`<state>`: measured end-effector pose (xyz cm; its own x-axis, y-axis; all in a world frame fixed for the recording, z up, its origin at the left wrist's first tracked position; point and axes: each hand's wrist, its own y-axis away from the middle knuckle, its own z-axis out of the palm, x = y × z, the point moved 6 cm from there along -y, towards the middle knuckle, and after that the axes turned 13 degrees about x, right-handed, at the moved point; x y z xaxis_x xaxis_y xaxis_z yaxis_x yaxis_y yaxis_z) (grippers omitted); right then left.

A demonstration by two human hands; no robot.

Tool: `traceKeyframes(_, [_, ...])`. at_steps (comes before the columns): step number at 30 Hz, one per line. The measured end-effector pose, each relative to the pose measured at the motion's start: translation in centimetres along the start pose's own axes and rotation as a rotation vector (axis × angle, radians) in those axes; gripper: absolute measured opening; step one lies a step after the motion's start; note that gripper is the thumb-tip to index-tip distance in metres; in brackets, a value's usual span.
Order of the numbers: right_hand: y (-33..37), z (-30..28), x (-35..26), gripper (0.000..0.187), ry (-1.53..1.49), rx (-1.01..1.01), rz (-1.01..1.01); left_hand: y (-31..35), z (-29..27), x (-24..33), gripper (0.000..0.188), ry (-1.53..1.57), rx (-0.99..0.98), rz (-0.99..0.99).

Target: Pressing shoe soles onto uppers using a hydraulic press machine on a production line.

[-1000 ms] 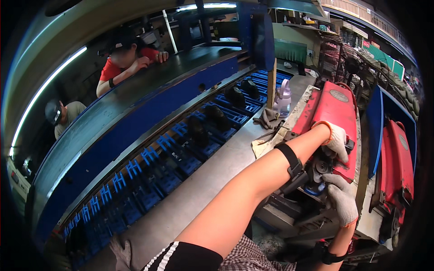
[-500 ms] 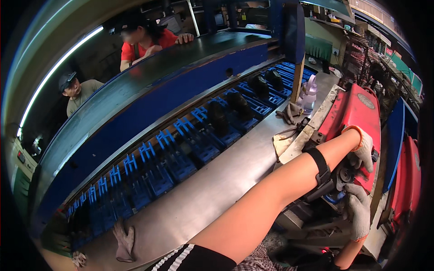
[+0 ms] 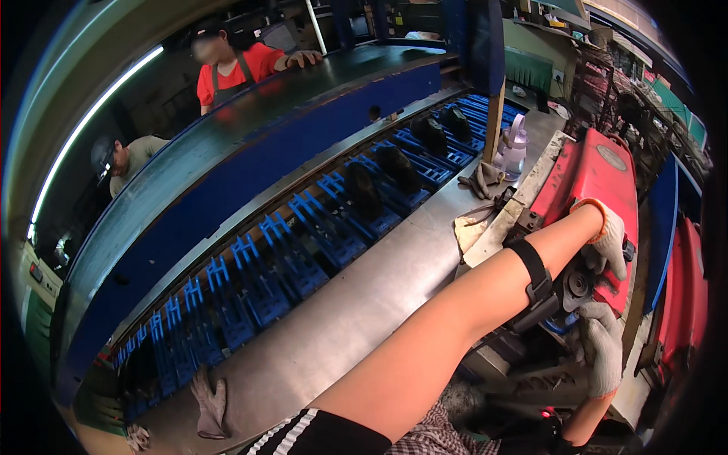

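My left hand, in a pale knitted glove with an orange cuff, reaches over the front of a red machine. Its fingers point down and are bent together beside a dark round part with rings. Just below that part, my right hand wears a similar glove, its fingertips soiled grey. The right fingers are curled and pressed together next to a blue edge. Whatever either hand grips is hidden by the fingers and too small to make out.
A metal ledge runs along a conveyor of blue slotted holders carrying dark pieces. Spare gloves lie on the ledge, and a clear bottle stands near the machine. Across the conveyor are a person in red and another person.
The person in red has straightened up and turned, and the other person has bent lower. My view has shifted slightly. Both my hands remain at nearly the same spots on the machine.
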<state>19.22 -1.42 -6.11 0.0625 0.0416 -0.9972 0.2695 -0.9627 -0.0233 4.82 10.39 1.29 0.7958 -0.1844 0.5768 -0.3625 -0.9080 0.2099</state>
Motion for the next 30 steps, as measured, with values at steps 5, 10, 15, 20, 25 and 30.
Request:
traceKeyframes(5, [0.3, -0.9, -0.1, 0.027, -0.038, -0.006, 0.037, -0.3, -0.1, 1.3, 0.058, -0.023, 0.005, 0.102])
traceKeyframes(10, [0.4, -0.6, -0.3, 0.027, -0.042, -0.002, 0.021, 0.1, -0.2, 0.8, 0.057, -0.011, 0.011, 0.059])
traceKeyframes(15, [0.6, -0.8, -0.4, 0.028, -0.042, -0.009, 0.01, -0.2, 0.0, 1.1, 0.058, 0.003, 0.013, 0.088])
traceKeyframes(20, [0.5, -0.6, 0.2, 0.03, -0.173, -0.006, 0.036, -0.5, 0.1, 0.9, 0.053, -0.003, 0.003, 0.05])
traceKeyframes(25, [0.5, -0.5, 0.5, 0.032, -0.303, 0.003, 0.072, -0.3, 0.0, 0.8, 0.053, -0.014, 0.005, 0.027])
traceKeyframes(30, [0.7, -0.6, 0.6, 0.025, -0.284, 0.057, 0.06, -0.2, 0.0, 1.0, 0.052, -0.02, 0.01, 0.054])
